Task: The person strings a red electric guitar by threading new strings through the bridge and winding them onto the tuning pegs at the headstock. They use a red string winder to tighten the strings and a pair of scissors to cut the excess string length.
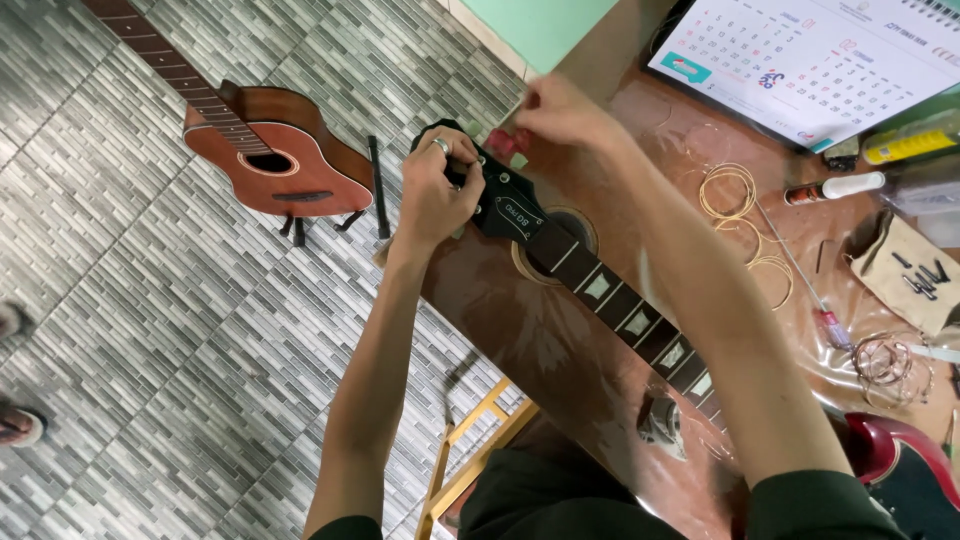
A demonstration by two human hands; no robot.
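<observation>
A guitar lies on the brown workbench (560, 350) with its black headstock (505, 205) pointing to the bench's far corner and its dark neck (625, 310) with pale inlays running toward me. My left hand (435, 185), a ring on one finger, grips the side of the headstock at the tuners. My right hand (555, 110) is blurred just beyond the headstock tip, fingers pinched at a small red-pink object (505, 143); what they hold is not clear. The guitar's red body (900, 465) shows at the lower right.
A brown acoustic guitar (275, 150) stands on a floor stand on the grey tiled floor. Coiled strings (728, 190), a screwdriver (810, 295), a white tube (835, 187), a wall calendar (820, 60) and a brown pouch (915, 270) lie on the bench. A wooden stool (470, 440) stands below. Another person's feet (15, 420) are at the left edge.
</observation>
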